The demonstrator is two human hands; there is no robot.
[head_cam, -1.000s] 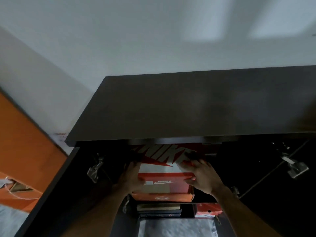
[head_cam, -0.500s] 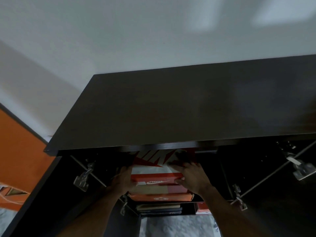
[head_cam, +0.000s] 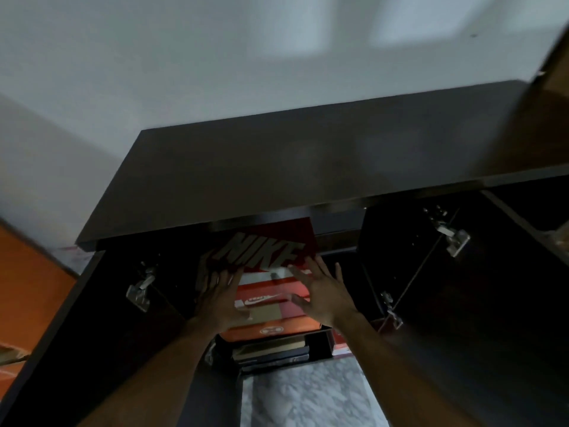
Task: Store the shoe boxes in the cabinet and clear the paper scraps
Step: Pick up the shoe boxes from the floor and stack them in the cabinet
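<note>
A red shoe box (head_cam: 264, 248) with large white lettering sits on top of a stack inside the dark cabinet (head_cam: 308, 167), just under its top panel. Beneath it lie a red and white box (head_cam: 268, 291) and an orange box (head_cam: 271, 329). My left hand (head_cam: 220, 300) has its fingers stretched against the left front corner of the top box. With fingers spread and straight, my right hand (head_cam: 323, 294) hovers at the box's right front edge. No paper scraps are in view.
Both cabinet doors stand open, the left door (head_cam: 61, 334) and the right door (head_cam: 462, 303), with metal hinges showing. Stacked books (head_cam: 271, 352) lie on a lower shelf. An orange surface (head_cam: 27, 282) is at the far left, pale floor (head_cam: 301, 396) below.
The top red box sits deeper in the cabinet. Both hands have loosened from the boxes, and the right hand's fingers have spread open. The view has shifted.
</note>
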